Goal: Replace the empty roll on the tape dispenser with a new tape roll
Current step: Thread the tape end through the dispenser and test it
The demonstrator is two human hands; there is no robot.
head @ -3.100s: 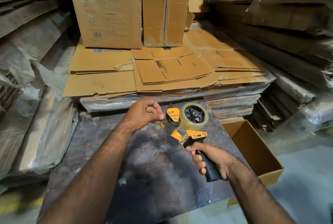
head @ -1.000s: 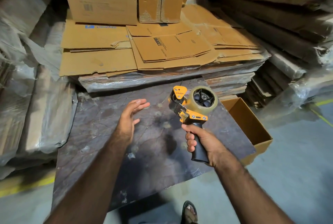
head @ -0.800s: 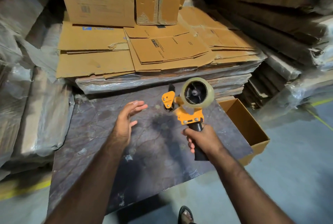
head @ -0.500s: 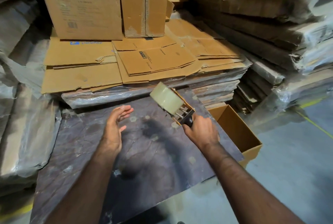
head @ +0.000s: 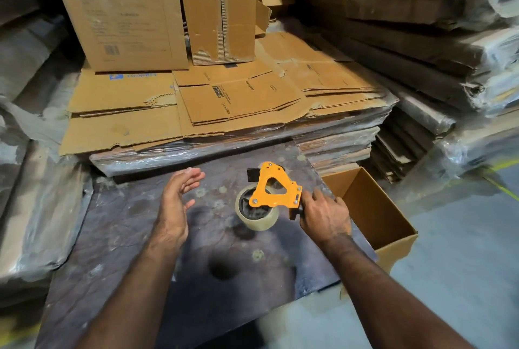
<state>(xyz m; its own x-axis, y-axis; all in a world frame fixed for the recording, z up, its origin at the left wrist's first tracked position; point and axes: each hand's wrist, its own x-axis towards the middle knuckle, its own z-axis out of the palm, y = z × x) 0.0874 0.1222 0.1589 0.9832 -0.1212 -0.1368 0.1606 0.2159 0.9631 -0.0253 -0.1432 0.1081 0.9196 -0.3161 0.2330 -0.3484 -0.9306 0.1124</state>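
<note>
Right hand [head: 325,216] grips the tape dispenser [head: 273,190] by its handle, fingers wrapped tight — orange plate up, tape roll [head: 257,218] hanging over the desk [head: 126,236]. Left hand [head: 175,208] hovers beside, fingers spread, empty — ready to steady it.

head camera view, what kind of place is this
Probably a packing warehouse or carton storeroom. Flattened cardboard boxes lie in plastic-wrapped stacks, more wrapped bundles fill the right side, and the right hand holds a tape dispenser on a worktable.
</note>
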